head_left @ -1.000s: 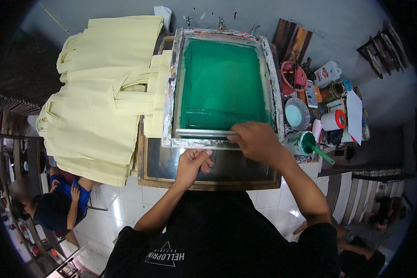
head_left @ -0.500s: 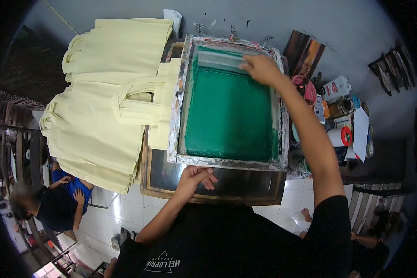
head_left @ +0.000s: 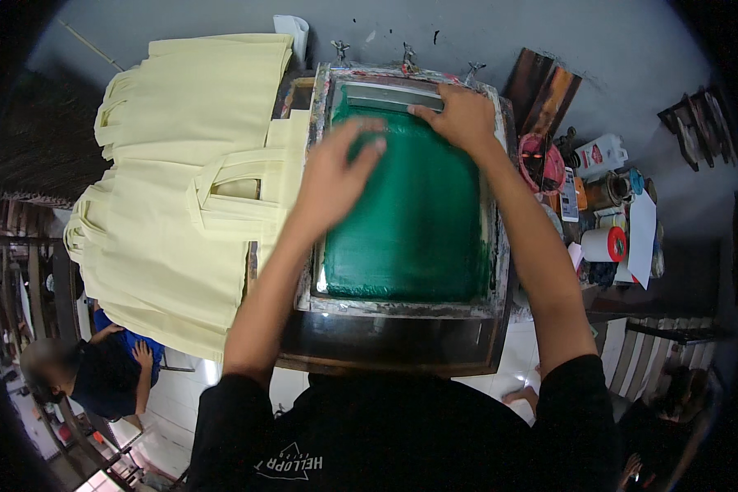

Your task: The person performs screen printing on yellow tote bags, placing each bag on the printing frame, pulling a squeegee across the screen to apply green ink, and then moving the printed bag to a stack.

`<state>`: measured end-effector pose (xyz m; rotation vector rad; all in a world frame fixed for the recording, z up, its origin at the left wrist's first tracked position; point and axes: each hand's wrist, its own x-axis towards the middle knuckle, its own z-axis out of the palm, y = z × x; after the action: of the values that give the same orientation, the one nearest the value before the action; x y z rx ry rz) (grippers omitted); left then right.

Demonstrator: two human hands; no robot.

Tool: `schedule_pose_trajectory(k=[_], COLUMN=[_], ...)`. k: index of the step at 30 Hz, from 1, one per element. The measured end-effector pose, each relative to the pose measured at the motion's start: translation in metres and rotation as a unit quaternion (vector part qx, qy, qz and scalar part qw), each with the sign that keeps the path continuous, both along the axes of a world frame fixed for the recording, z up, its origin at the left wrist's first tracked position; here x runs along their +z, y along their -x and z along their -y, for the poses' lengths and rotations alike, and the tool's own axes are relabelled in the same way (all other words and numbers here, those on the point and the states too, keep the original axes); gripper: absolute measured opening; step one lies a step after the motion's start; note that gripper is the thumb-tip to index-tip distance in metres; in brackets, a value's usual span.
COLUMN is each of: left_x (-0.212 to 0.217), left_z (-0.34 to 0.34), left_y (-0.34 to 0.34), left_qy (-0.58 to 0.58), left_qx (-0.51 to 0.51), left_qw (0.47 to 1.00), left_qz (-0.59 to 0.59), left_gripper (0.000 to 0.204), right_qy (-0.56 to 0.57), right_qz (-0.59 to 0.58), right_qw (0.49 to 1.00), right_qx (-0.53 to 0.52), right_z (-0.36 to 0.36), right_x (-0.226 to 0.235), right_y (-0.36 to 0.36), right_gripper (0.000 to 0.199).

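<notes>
A screen-printing frame [head_left: 303, 287] with a paint-crusted rim lies flat in front of me, its mesh [head_left: 402, 221] coated with green ink. Along the far end of the mesh rests a squeegee [head_left: 373, 95] with a pale, translucent edge. My right hand [head_left: 465, 121] is closed on the squeegee's right end, thumb on the near side. Smeared by motion, my left hand [head_left: 336, 174] is over the left side of the mesh, thumb apart from the fingers and nothing in it. It is short of the squeegee's left end.
Stacks of pale yellow tote bags [head_left: 197, 98] lie at the left, one reaching under the frame. Jars, a pink basket [head_left: 541, 164], a white jug [head_left: 603, 156] and a phone [head_left: 568, 195] crowd the right. Another person [head_left: 107, 369] sits at the lower left.
My left hand has risen from below the frame's near edge to over the mesh. My right hand stays at the squeegee's right end, which now sits tilted differently.
</notes>
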<state>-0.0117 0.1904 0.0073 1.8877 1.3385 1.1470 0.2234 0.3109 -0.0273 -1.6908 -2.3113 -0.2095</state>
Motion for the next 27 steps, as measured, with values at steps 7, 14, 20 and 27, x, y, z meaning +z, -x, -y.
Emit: schedule_pose_trajectory(k=[7, 14, 20, 27], left_x=[-0.015, -0.026, -0.022, -0.015], left_z=[-0.086, -0.037, 0.027, 0.129], left_y=[0.012, 0.017, 0.02, 0.028], left_qy=[-0.021, 0.013, 0.024, 0.054], left_qx=[0.0, -0.015, -0.01, -0.03], left_qw=[0.975, 0.979, 0.981, 0.977], left_qz=[-0.22, -0.201, -0.194, -0.206], left_gripper=[0.024, 0.027, 0.027, 0.021], right_qy=[0.019, -0.015, 0.03, 0.05], right_qz=[-0.012, -0.033, -0.041, -0.053], right_qw=[1.0, 0.997, 0.997, 0.995], right_qx=[0.017, 0.063, 0.062, 0.072], right_z=[0.035, 0.084, 0.145, 0.244], right_x=[0.006, -0.002, 0.004, -0.001], right_y=[0.0, -0.006, 0.0, 0.004], right_gripper=[0.065, 0.065, 0.059, 0.056])
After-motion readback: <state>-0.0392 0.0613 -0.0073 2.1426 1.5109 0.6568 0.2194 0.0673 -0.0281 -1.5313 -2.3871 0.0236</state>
